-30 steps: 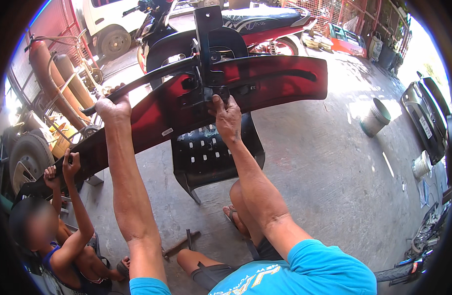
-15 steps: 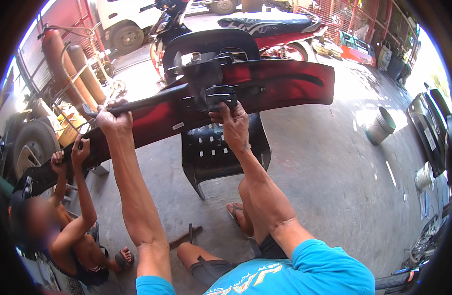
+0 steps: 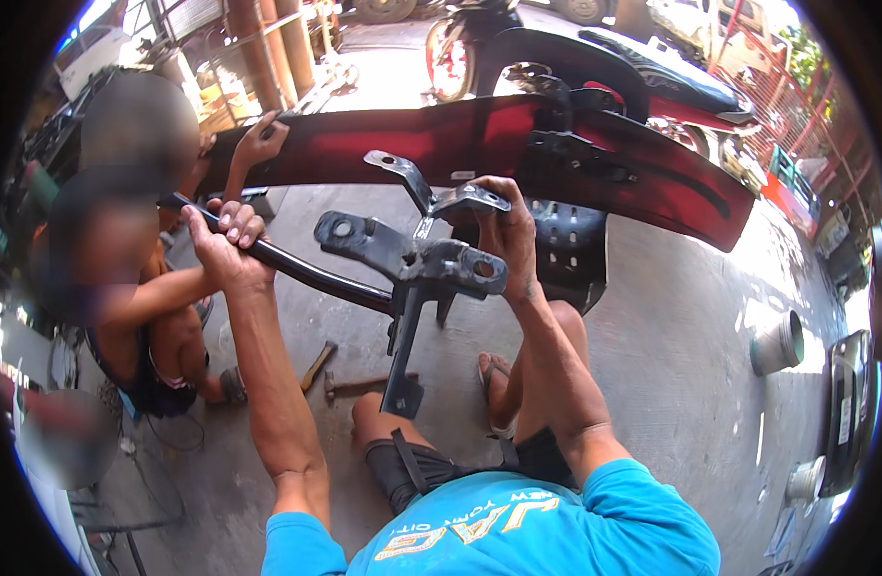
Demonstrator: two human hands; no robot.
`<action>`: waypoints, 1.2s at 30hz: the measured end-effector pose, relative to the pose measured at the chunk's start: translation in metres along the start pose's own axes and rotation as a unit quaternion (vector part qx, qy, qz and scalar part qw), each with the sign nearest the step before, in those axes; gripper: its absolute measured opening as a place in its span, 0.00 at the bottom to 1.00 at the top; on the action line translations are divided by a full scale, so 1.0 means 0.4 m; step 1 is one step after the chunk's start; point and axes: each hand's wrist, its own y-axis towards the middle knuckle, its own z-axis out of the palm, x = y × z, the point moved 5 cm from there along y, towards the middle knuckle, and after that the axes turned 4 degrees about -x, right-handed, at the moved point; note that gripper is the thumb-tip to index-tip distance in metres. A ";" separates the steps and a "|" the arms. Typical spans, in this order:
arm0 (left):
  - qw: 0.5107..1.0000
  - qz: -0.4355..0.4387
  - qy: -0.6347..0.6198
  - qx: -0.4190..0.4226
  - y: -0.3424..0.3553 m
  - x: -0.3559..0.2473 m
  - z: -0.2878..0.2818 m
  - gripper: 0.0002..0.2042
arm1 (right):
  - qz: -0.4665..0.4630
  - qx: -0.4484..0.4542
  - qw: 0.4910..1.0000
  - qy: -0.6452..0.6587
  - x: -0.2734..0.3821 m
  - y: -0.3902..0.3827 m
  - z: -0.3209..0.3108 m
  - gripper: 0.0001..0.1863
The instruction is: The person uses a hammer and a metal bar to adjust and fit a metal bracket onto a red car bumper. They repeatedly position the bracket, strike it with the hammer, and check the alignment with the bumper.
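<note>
The left grip is closed around the curved bar of the black bracket; the right grip clasps its upper plate. The bracket is suspended above the floor, in front of the red panel.

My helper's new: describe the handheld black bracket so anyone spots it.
Find the long red panel up top. Lower in view, the left hand and right hand hold the black bracket. Unlike the broad panel, it has a slim curved rod and holed tabs.
</note>
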 end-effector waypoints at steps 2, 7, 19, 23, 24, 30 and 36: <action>0.998 0.063 0.023 -0.012 -0.037 -0.069 -0.028 0.23 | 0.014 0.048 0.999 0.000 0.022 -0.010 0.043 0.08; 0.989 0.136 0.057 -0.009 -0.102 -0.230 -0.108 0.24 | 0.165 0.227 0.947 0.159 0.075 -0.060 0.143 0.14; 0.984 0.058 0.121 -0.118 -0.259 -0.273 -0.293 0.24 | 0.048 0.368 0.926 0.065 0.119 -0.202 0.186 0.29; 0.984 -0.044 0.026 -0.169 -0.283 -0.179 -0.416 0.22 | 0.023 0.388 0.913 0.125 0.104 -0.233 0.206 0.34; 0.983 -0.069 0.015 -0.168 -0.282 -0.152 -0.435 0.22 | 0.008 0.385 0.915 0.119 0.103 -0.238 0.211 0.34; 0.955 -0.143 0.020 -0.259 -0.340 -0.010 -0.553 0.23 | 0.113 0.365 0.903 0.196 -0.007 -0.310 0.208 0.45; 0.876 -0.207 0.153 -0.408 -0.450 0.101 -0.721 0.19 | -0.142 0.482 0.864 -0.027 -0.026 -0.340 0.278 0.38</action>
